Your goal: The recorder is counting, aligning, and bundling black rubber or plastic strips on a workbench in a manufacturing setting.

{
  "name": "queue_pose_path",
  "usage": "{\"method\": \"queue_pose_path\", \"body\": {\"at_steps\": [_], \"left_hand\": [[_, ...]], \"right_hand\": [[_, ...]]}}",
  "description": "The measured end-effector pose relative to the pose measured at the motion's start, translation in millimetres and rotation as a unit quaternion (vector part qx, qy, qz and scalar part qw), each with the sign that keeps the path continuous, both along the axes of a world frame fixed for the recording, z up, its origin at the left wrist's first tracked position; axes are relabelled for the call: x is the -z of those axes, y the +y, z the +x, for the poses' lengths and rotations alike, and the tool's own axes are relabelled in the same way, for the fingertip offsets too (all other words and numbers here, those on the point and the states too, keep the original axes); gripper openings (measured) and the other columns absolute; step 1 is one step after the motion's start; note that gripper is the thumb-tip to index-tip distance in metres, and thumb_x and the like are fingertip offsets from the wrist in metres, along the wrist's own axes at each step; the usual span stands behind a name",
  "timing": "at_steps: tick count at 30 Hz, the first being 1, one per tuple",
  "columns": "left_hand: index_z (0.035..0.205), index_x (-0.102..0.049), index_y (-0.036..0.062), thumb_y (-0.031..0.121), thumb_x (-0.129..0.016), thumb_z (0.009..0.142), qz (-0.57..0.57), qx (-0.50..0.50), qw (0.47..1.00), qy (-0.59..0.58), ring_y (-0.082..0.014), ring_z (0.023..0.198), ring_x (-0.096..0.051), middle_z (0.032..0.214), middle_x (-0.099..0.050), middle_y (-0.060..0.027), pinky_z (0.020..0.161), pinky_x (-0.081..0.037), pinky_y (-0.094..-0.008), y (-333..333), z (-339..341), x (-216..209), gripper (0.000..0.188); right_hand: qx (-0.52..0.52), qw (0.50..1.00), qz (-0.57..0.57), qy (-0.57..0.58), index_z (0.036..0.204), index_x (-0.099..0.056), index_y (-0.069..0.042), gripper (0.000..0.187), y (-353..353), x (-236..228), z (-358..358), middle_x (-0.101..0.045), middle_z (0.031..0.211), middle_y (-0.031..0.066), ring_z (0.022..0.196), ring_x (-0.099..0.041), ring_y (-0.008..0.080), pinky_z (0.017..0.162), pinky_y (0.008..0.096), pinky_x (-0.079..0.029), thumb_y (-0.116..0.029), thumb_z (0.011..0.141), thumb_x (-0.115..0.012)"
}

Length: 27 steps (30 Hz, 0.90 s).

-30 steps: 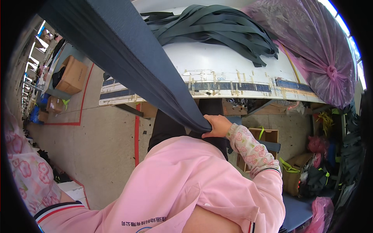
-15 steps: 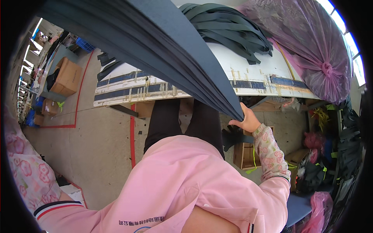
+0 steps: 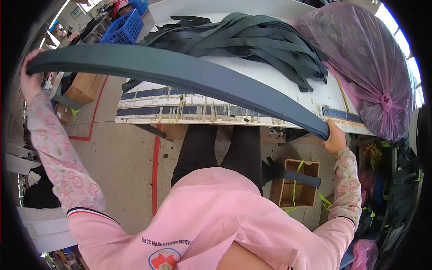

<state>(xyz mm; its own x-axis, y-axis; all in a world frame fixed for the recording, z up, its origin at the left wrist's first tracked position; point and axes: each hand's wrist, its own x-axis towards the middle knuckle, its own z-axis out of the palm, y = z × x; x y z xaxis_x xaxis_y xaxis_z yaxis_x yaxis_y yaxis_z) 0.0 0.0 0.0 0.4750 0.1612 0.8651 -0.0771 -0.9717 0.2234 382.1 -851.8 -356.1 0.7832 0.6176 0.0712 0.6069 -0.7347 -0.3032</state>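
A thick bundle of dark grey-green fabric strips (image 3: 189,67) stretches between my two hands, sagging over the table's front edge in a wide arc. At the far left my left hand (image 3: 31,76) is closed round one end. My right hand (image 3: 335,137) grips the other end, just past the table's right front corner. Behind the bundle, a loose heap of similar strips (image 3: 256,38) lies spread across the white table (image 3: 310,101).
A large purple plastic sack (image 3: 360,58), tied in a knot, rests at the table's right. Below stands a wooden box (image 3: 299,184) with a strip across it. Blue crate (image 3: 121,27) and cardboard box (image 3: 85,87) are at the left. Dark strips (image 3: 400,180) hang at the far right.
The bundle has come down from close overhead to a low arc across the table. My left hand has come into view at its left end. My right hand has moved rightward, still gripping.
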Motion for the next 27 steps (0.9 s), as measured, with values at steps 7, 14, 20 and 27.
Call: {"method": "queue_pose_path", "body": {"at_steps": [7, 14, 20, 27], "left_hand": [[0.082, -0.046, 0.0069, 0.009, -0.060, 0.093, -0.627, 0.458, 0.552, -0.303, -0.0167, 0.072, -0.044, 0.074, -0.042, -0.0026, 0.074, -0.042, -0.0341, -63, 67, 316, 0.017], [0.087, -0.052, 0.0079, 0.015, -0.060, 0.096, -0.720, 0.335, 0.496, -0.352, -0.0146, 0.073, -0.045, 0.078, -0.047, -0.0010, 0.075, -0.043, -0.0335, -60, 79, 509, 0.014], [0.089, -0.049, 0.0083, 0.014, -0.058, 0.098, -0.737, 0.356, 0.462, -0.341, -0.0144, 0.073, -0.043, 0.080, -0.045, -0.0005, 0.074, -0.042, -0.0321, -66, 97, 526, 0.014], [0.091, -0.049, 0.0084, 0.014, -0.057, 0.098, -0.727, 0.372, 0.453, -0.358, -0.0141, 0.073, -0.042, 0.081, -0.044, -0.0006, 0.074, -0.041, -0.0321, -71, 95, 522, 0.012]], "right_hand": [[-0.020, 0.980, -0.191, -0.055, 0.108, -0.052, -0.006, 0.046, -3, -33, 74, -0.063, 0.097, 0.0187, 0.095, -0.062, 0.0414, 0.082, 0.0472, -0.050, -0.003, 0.065, -0.071], [-0.044, 0.919, -0.379, -0.095, 0.109, -0.056, -0.008, 0.040, 36, 52, 112, -0.062, 0.104, 0.0134, 0.104, -0.061, 0.0321, 0.090, 0.0461, -0.044, -0.007, 0.071, -0.067], [0.001, 0.818, -0.562, -0.127, 0.145, -0.038, -0.014, 0.086, 54, 62, 99, -0.053, 0.139, 0.0134, 0.138, -0.043, 0.0301, 0.110, 0.0602, -0.031, -0.020, 0.071, -0.081], [-0.222, 0.962, -0.027, 0.159, 0.143, -0.044, -0.004, 0.073, 291, 12, -23, -0.055, 0.136, 0.0202, 0.124, -0.054, 0.0380, 0.104, 0.0397, -0.045, -0.014, 0.079, -0.078]]}}
